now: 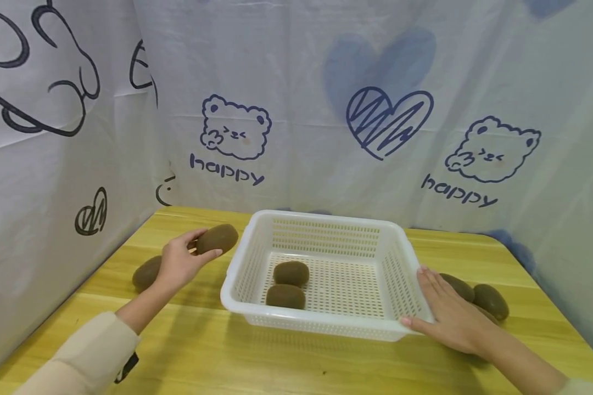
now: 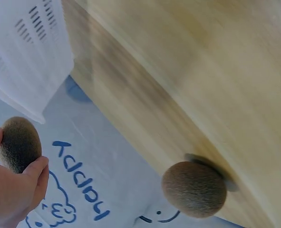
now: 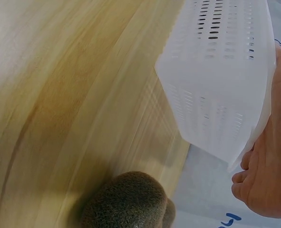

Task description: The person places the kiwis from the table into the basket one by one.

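Observation:
My left hand (image 1: 180, 260) pinches a brown fuzzy kiwi (image 1: 218, 239) between thumb and fingers, above the table just left of a white plastic basket (image 1: 321, 314). In the left wrist view the held kiwi (image 2: 20, 144) is beside the basket's outer wall (image 2: 28, 71). Two kiwis (image 1: 291, 274) lie inside the basket at its left end. My right hand (image 1: 452, 315) rests on the basket's right rim, its fingers fairly straight and its thumb at the front corner. Beyond it, in the right wrist view, the basket wall (image 3: 216, 80) rises from the table.
Another kiwi (image 1: 147, 273) lies on the wooden table (image 1: 277, 362) behind the left wrist. Several kiwis (image 1: 491, 301) sit to the basket's right, partly hidden by the right hand. A printed white cloth (image 1: 301, 109) hangs along the back and sides.

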{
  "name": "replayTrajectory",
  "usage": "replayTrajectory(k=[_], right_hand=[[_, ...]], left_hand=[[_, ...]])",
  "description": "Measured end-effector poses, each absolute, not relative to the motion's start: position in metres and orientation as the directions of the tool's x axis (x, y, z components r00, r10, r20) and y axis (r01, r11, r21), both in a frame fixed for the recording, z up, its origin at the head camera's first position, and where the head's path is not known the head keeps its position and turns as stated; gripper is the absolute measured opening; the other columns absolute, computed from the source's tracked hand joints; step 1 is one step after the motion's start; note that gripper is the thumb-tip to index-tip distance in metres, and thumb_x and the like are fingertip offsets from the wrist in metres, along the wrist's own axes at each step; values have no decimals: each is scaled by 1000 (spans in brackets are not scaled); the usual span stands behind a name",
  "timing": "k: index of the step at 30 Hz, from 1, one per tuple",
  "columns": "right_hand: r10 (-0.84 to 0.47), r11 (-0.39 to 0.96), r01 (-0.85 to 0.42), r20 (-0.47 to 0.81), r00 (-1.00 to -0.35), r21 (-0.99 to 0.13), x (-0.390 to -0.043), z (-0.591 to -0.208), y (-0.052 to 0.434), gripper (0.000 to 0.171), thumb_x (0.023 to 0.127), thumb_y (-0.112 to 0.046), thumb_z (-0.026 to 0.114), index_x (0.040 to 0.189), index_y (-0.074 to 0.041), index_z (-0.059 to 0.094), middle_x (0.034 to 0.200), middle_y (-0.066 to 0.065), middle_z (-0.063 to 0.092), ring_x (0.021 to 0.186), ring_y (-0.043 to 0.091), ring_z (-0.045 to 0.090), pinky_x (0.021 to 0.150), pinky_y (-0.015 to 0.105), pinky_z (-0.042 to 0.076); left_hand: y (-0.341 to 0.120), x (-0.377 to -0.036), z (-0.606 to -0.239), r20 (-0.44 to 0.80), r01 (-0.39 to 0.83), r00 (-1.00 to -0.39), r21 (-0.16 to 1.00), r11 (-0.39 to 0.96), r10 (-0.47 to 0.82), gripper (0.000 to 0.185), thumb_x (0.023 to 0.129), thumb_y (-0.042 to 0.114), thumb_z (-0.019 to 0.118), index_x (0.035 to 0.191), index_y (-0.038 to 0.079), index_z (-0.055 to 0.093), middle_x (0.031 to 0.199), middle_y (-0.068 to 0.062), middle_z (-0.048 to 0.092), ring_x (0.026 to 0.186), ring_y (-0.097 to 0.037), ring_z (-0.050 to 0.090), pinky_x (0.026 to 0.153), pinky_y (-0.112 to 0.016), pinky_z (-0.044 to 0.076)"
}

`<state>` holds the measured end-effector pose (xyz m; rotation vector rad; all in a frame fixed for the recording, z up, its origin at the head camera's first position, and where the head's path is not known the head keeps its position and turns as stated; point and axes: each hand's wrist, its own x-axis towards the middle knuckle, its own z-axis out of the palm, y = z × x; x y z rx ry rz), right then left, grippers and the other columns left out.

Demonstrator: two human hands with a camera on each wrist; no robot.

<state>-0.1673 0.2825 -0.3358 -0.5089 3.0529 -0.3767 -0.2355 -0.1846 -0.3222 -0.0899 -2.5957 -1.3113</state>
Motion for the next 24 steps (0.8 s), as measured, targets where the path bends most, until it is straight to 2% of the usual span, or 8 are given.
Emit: replayTrajectory(k=[11, 24], right_hand=[[-326, 921, -321, 13, -945, -221, -167, -334, 283, 97, 85, -57, 53, 146, 7, 12, 153, 27, 10, 139, 46, 14, 108, 62, 20], [-320, 924, -317, 19, -947, -215, -166, -335, 282, 98, 85, -58, 53, 146, 7, 11, 152, 28, 10, 138, 46, 15, 108, 62, 20]], left_hand=[[-165, -228, -313, 306, 246, -952, 788, 565, -13, 55, 80, 11, 72, 129, -5, 51, 129, -24, 54, 116, -37, 54, 91, -43, 51], [-134, -222, -322, 324, 331, -940, 801, 499, 104, 52, 76, 6, 74, 124, -4, 55, 123, -22, 58, 111, -34, 58, 89, -41, 52]])
